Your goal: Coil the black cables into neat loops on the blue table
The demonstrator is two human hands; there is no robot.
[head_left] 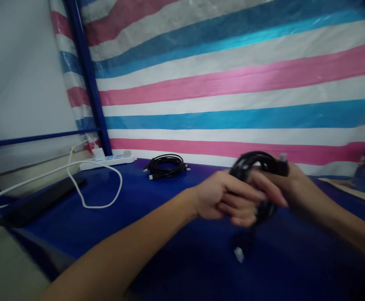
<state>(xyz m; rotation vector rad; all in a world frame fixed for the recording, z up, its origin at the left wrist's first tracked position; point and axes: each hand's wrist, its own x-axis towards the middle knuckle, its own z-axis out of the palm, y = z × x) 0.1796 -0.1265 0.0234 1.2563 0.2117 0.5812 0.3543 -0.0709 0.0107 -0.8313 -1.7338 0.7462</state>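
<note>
Over the blue table, my left hand (229, 196) is closed around a coiled black cable (253, 161). My right hand (282, 179) grips the same coil from the other side, its fingers blurred and partly hidden behind the cable. One plug (239, 254) with a pale metal tip dangles below my hands, smeared by motion. Another connector shows by the right hand at the top of the coil. Farther back on the table lies a second coiled black cable (166, 161) with plug ends sticking out.
A white power strip (107, 161) with an adapter plugged in sits at the back left, and a white cord (120, 188) loops from it. A flat black object (44, 202) lies along the left edge. Behind hangs a striped sheet (216, 100) beside a blue post (88, 75).
</note>
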